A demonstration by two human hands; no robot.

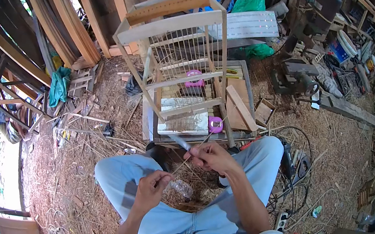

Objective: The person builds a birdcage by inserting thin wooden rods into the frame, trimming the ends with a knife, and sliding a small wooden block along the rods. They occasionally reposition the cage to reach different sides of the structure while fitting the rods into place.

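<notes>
My left hand is closed, pinching the lower end of a thin bamboo stick above my lap. A knife is gripped in my right hand, its pale blade pointing left. The stick slants up past the right fingers, which hide where it meets the blade. Just ahead stands a wooden cage frame with thin upright bars, on a low table. Two pink tape measures or similar round pink things, one upper and one nearer, lie at the cage's base.
Wood shavings and offcuts cover the ground. Wooden frames lean at the left. A black cable and a power strip lie right of my knee. Clear crumpled plastic sits between my legs. A bench vise stands farther right.
</notes>
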